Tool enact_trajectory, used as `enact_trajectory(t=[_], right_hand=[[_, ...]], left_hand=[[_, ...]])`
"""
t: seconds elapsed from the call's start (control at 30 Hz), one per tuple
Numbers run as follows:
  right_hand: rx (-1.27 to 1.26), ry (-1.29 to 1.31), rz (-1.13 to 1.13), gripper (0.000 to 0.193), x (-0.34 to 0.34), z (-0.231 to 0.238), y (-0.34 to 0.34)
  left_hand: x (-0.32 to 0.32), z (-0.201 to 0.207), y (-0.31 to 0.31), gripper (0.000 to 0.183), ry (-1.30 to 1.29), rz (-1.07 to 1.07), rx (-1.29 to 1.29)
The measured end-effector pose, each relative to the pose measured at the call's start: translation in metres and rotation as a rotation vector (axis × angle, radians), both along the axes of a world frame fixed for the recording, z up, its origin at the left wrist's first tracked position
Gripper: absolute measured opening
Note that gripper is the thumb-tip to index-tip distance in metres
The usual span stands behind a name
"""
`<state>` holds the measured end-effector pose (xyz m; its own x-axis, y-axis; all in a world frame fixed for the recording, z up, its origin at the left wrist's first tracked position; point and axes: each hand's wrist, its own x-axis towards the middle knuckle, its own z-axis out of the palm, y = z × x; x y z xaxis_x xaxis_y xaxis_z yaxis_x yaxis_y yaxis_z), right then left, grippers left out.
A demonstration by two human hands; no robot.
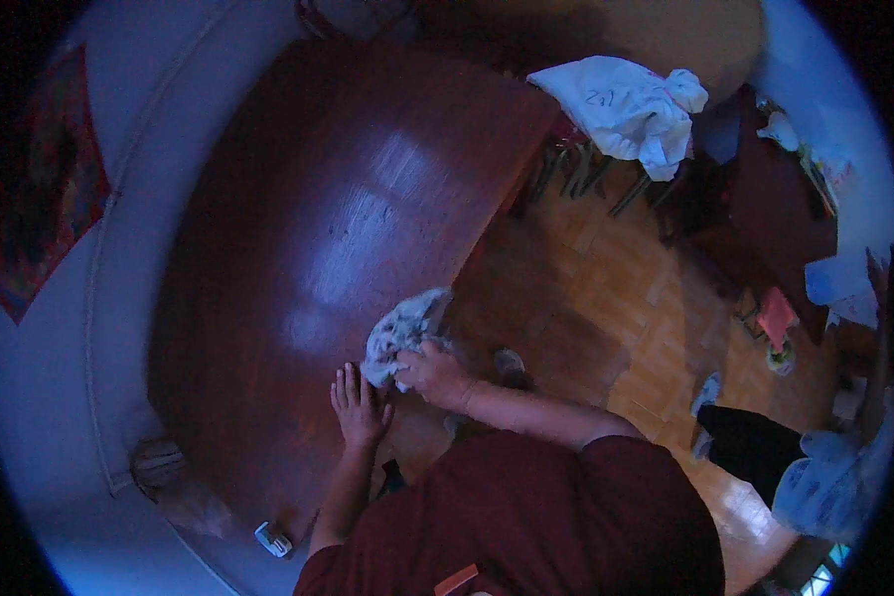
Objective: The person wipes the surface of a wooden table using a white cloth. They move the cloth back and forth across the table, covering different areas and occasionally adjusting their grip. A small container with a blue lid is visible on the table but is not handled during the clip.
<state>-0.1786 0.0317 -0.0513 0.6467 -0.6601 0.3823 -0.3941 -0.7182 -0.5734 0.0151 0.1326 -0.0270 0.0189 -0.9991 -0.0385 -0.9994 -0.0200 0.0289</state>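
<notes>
My right hand (434, 373) grips a crumpled light grey cloth (399, 336) with dark patches. The cloth lies against the near right edge of a dark reddish-brown wooden table (268, 248), partly over the rim. Just left of it my left hand (359, 405) rests flat on the tabletop, fingers spread, holding nothing. Pale window-like reflections shine on the polished surface.
A white sack (621, 109) stands past the table's far right corner. Another person (834, 477) is at the right edge of the wood-patterned floor (656, 348). A red hanging (50, 184) is on the left wall. A small white object (273, 539) lies at lower left.
</notes>
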Motion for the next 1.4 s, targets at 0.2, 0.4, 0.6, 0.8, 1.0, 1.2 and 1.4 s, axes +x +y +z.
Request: enact_trajectory(t=[0.2,0.4,0.6,0.8,1.0,1.2,1.4], right_hand=[[0.522,0.021,-0.468,0.026,-0.061,0.021,-0.160],[0.004,0.066,-0.791,0.021,-0.123,0.028,-0.251],[0.459,0.137,-0.499,0.026,-0.007,0.025,-0.093],[0.179,0.228,0.154,0.023,0.011,0.022,-0.029],[0.153,0.110,-0.231,0.021,-0.055,0.009,-0.131],[0.094,0.197,-0.545,0.030,-0.176,0.038,-0.298],[0.241,0.065,-0.518,0.027,-0.153,0.003,-0.304]], left_hand=[[0.003,0.009,0.008,0.080,-0.039,0.029,0.046],[0.000,0.007,0.004,0.080,0.001,-0.006,0.021],[0.003,0.004,0.009,0.077,0.018,-0.005,-0.048],[0.005,-0.005,0.000,0.073,0.088,-0.047,-0.042],[-0.009,0.019,-0.008,0.071,0.164,0.036,-0.050],[-0.061,0.030,-0.052,0.069,0.143,0.107,-0.190],[-0.135,0.037,-0.151,0.071,0.217,0.065,-0.186]])
